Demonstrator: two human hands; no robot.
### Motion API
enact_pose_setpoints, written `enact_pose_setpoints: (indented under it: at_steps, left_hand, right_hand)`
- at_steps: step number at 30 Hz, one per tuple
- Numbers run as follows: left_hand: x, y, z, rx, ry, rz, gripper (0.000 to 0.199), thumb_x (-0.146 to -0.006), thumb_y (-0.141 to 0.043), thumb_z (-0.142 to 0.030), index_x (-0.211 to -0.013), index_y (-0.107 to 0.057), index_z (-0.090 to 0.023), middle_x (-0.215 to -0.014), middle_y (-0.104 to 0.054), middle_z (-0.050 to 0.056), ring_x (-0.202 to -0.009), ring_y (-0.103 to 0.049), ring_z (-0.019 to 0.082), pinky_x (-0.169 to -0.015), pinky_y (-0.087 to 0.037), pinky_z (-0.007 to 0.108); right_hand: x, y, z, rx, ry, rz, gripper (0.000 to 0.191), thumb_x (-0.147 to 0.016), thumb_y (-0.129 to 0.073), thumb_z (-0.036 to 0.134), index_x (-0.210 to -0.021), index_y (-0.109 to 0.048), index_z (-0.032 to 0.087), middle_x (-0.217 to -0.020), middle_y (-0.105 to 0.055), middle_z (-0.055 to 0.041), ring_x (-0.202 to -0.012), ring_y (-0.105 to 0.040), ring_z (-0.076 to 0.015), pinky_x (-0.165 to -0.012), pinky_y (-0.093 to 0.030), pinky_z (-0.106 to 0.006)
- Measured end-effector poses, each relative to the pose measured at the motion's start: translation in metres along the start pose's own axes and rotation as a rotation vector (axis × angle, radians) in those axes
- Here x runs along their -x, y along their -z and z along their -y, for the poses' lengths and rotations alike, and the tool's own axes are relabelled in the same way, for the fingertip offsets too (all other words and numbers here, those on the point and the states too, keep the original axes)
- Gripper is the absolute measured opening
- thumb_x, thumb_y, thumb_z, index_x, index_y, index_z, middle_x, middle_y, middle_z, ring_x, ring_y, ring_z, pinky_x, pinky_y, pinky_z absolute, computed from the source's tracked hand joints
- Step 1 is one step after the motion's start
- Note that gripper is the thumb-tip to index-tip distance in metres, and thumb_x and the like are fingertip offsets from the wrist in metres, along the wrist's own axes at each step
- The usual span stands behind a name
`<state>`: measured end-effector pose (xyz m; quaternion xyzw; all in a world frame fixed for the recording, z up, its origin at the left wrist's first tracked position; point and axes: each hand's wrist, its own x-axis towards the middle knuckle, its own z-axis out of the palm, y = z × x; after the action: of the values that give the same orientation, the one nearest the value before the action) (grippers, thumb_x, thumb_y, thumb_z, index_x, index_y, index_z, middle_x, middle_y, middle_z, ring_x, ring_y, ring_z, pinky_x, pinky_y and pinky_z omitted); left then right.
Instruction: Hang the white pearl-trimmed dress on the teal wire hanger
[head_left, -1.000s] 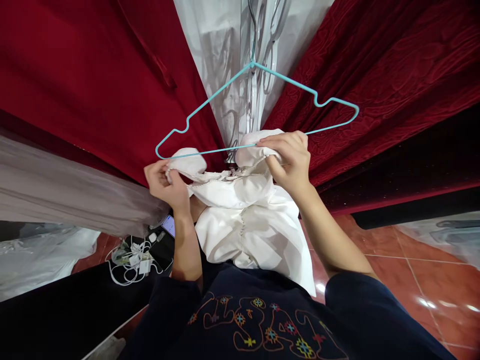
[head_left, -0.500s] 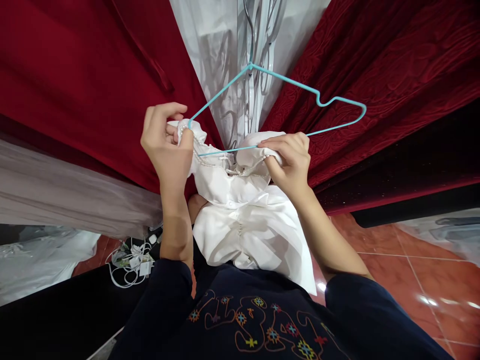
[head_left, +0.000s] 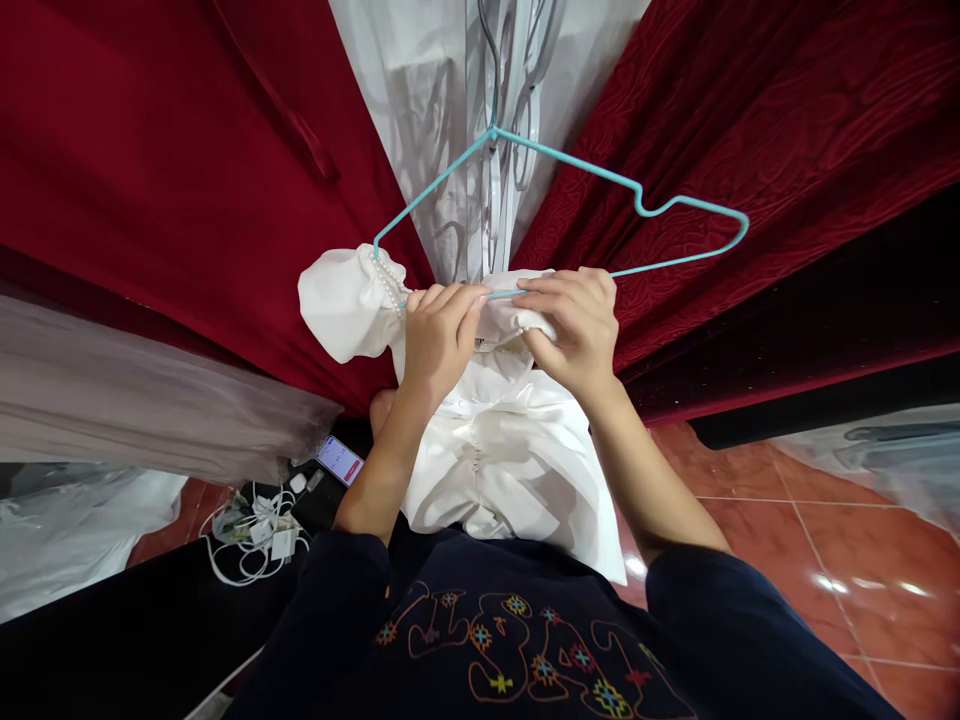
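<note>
A light blue hanger (head_left: pixel 570 158) spreads across the upper middle, its left end in the pearl-trimmed shoulder of a white dress (head_left: pixel 491 450). The puffed left sleeve (head_left: pixel 341 305) hangs free beyond that end. My left hand (head_left: pixel 444 335) is closed at the hanger's lower bar, over the neckline. Beside it, my right hand (head_left: pixel 574 325) pinches the other shoulder of the dress along the same bar. The hanger's right end sticks out bare past my right hand. The dress skirt drapes down against my shirt.
Red fabric (head_left: pixel 187 150) hangs at the left and patterned dark red fabric (head_left: pixel 750 120) at the right. White cables (head_left: pixel 259 540) and a lit phone (head_left: pixel 340 460) lie on a black surface at the lower left.
My left hand has left the left shoulder and moved right to the lower bar, beside my right hand. The left sleeve now hangs loose. The phone has come into view.
</note>
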<state>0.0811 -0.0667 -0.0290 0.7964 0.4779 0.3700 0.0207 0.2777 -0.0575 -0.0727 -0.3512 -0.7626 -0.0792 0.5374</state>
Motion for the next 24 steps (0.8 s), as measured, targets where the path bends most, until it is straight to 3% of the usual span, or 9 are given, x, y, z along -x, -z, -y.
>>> enact_pose_setpoints:
  at_steps: [3, 5, 7, 9, 12, 15, 18, 24]
  left_hand:
    - [-0.003, 0.0, -0.001, 0.011, 0.035, 0.005, 0.026, -0.109, -0.048, -0.029, -0.106, -0.073, -0.023, -0.099, -0.078, 0.001, -0.089, -0.064, 0.02, -0.087, -0.039, 0.037]
    - [-0.005, 0.003, -0.003, 0.045, 0.04, 0.017, 0.023, -0.108, -0.051, -0.027, -0.103, -0.073, -0.021, -0.099, -0.078, 0.001, -0.087, -0.065, 0.02, -0.087, -0.039, 0.036]
    - [-0.007, 0.007, -0.005, 0.06, 0.049, 0.037, 0.022, -0.107, -0.052, -0.026, -0.102, -0.073, -0.021, -0.098, -0.078, 0.0, -0.085, -0.065, 0.019, -0.087, -0.039, 0.035]
    - [-0.009, 0.01, -0.006, 0.054, 0.065, 0.06, 0.021, -0.106, -0.053, -0.024, -0.1, -0.073, -0.021, -0.097, -0.079, 0.0, -0.083, -0.065, 0.019, -0.086, -0.039, 0.035]
    - [-0.011, 0.015, -0.009, 0.067, 0.093, 0.089, 0.021, -0.104, -0.055, -0.022, -0.097, -0.074, -0.02, -0.092, -0.078, 0.001, -0.08, -0.064, 0.018, -0.082, -0.041, 0.034]
    - [-0.012, 0.018, -0.013, 0.102, 0.127, 0.112, 0.021, -0.103, -0.055, -0.02, -0.096, -0.075, -0.019, -0.088, -0.077, 0.002, -0.076, -0.063, 0.017, -0.076, -0.042, 0.032]
    - [-0.012, 0.02, -0.015, 0.101, 0.145, 0.123, 0.022, -0.102, -0.055, -0.02, -0.094, -0.075, -0.019, -0.085, -0.076, 0.002, -0.073, -0.061, 0.016, -0.074, -0.042, 0.031]
    - [-0.013, 0.021, -0.014, 0.041, 0.146, 0.14, 0.021, -0.102, -0.056, -0.018, -0.094, -0.075, -0.018, -0.087, -0.077, 0.002, -0.074, -0.062, 0.017, -0.078, -0.042, 0.034]
  right_hand:
    - [0.02, 0.006, -0.005, -0.011, 0.061, -0.088, 0.017, -0.091, -0.065, 0.032, -0.107, -0.07, 0.029, -0.119, -0.075, -0.0007, -0.122, -0.068, -0.027, -0.108, -0.05, -0.051]
    - [0.034, 0.015, -0.014, 0.009, -0.027, -0.152, 0.013, -0.089, -0.065, 0.029, -0.1, -0.072, 0.026, -0.104, -0.075, -0.0039, -0.106, -0.071, -0.0252, -0.094, -0.056, -0.046]
    - [0.038, 0.028, -0.027, 0.048, -0.201, -0.219, 0.012, -0.087, -0.064, 0.026, -0.094, -0.073, 0.021, -0.089, -0.072, -0.0062, -0.085, -0.069, -0.0204, -0.075, -0.055, -0.037]
    - [0.031, 0.045, -0.045, 0.085, -0.342, -0.335, 0.013, -0.085, -0.062, 0.02, -0.092, -0.072, 0.017, -0.086, -0.068, -0.0083, -0.072, -0.062, -0.0161, -0.064, -0.048, -0.032]
    - [0.002, 0.073, -0.073, 0.095, -0.376, -0.486, 0.015, -0.077, -0.06, 0.007, -0.088, -0.067, 0.015, -0.083, -0.062, -0.0064, -0.066, -0.054, -0.0105, -0.058, -0.039, -0.026]
    - [-0.034, 0.095, -0.087, 0.005, -0.334, -0.476, 0.029, -0.069, -0.06, -0.003, -0.093, -0.063, 0.014, -0.088, -0.06, -0.0037, -0.071, -0.056, -0.0089, -0.057, -0.034, -0.023]
    - [-0.063, 0.103, -0.081, -0.035, -0.278, -0.411, 0.034, -0.069, -0.059, -0.011, -0.091, -0.062, 0.014, -0.092, -0.059, -0.0017, -0.074, -0.055, -0.0072, -0.06, -0.035, -0.023]
    - [-0.085, 0.084, -0.054, 0.011, -0.257, -0.279, 0.039, -0.064, -0.053, -0.017, -0.087, -0.063, 0.012, -0.087, -0.06, -0.0005, -0.072, -0.053, -0.0056, -0.057, -0.032, -0.019]
